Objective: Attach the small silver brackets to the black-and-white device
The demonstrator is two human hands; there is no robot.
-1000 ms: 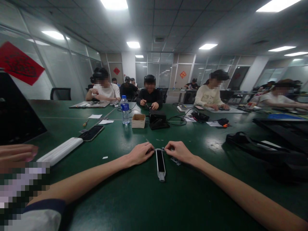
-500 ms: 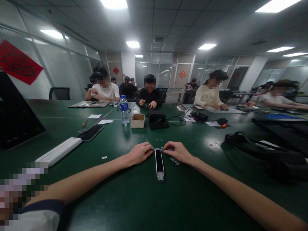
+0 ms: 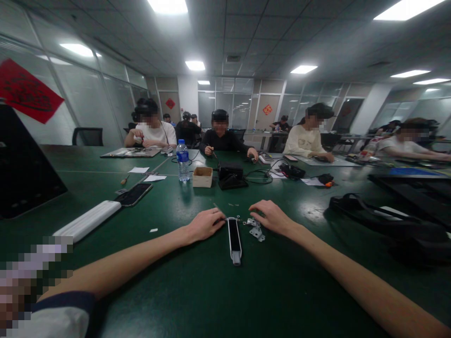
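Note:
A narrow device with a black face and a pale rim [image 3: 234, 239] lies on the green table, its grey end toward me. My left hand [image 3: 207, 224] rests at the device's upper left, fingers pressed together near a thin tool-like item; what they grip is too small to make out. To the right of the device, my right hand [image 3: 270, 217] hovers by small metal parts [image 3: 256, 230], thumb and fingers apart, with nothing seen between them. Tiny pieces [image 3: 239, 217] lie near the device's far end.
Beyond my hands stand a small open box [image 3: 202, 177], a water bottle [image 3: 182, 162] and a black device [image 3: 230, 174]. A phone [image 3: 137, 195] and a long white case [image 3: 89, 219] lie left. Black straps [image 3: 352, 209] lie right. Several people sit across the table.
My right hand has moved right, away from the device's far end, and its fingers have opened, uncovering the metal parts. My left hand stays in place. A person opposite has reached an arm sideways.

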